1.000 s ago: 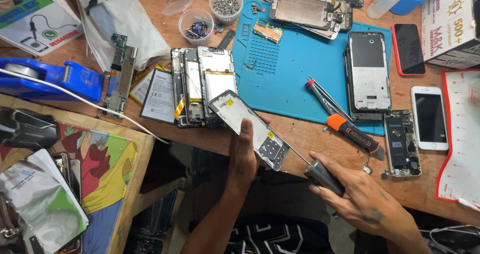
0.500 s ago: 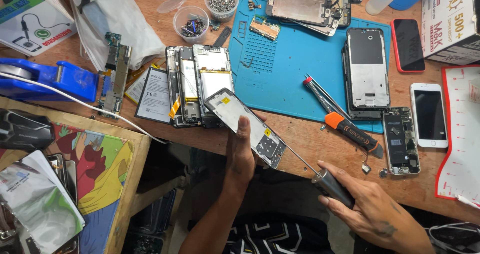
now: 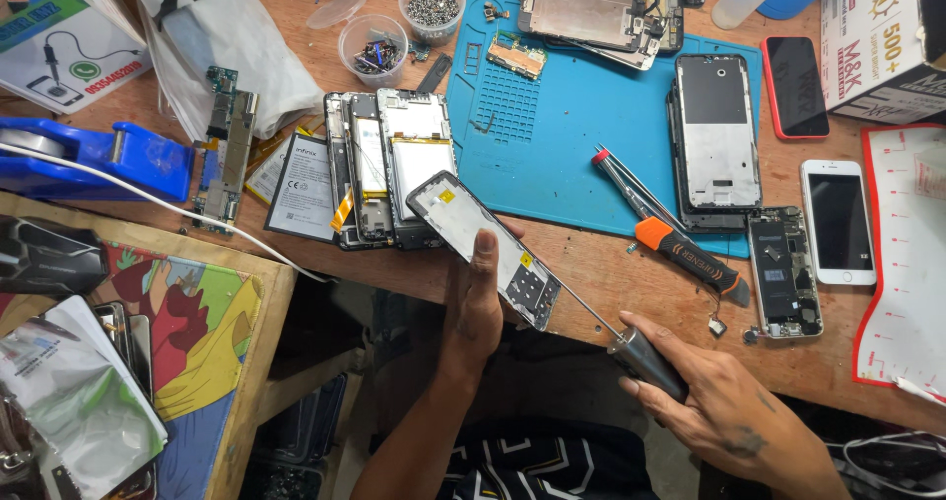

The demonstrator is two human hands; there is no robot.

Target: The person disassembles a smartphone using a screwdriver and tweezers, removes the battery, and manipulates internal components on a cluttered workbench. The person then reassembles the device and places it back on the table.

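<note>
My left hand (image 3: 476, 298) grips an opened phone chassis (image 3: 473, 234) from below and tilts it over the wooden workbench's front edge. Its lower end shows a dark board section (image 3: 532, 293). My right hand (image 3: 705, 397) holds a dark-handled screwdriver (image 3: 645, 360). The thin shaft (image 3: 586, 311) runs up-left to the chassis's lower corner. An orange-and-black screwdriver (image 3: 680, 254) and metal tweezers (image 3: 631, 187) lie on the blue work mat (image 3: 572, 135) just beyond.
Several stripped phone frames (image 3: 389, 165) lie left of the mat, more phones (image 3: 836, 219) at right. Two screw cups (image 3: 374, 52) stand at the back. A blue tape dispenser (image 3: 118, 155) and a colourful board (image 3: 197, 313) sit at left, a box (image 3: 877, 37) top right.
My right hand with the screwdriver has slid down and right along the bench edge. The chassis in my left hand stays about where it was.
</note>
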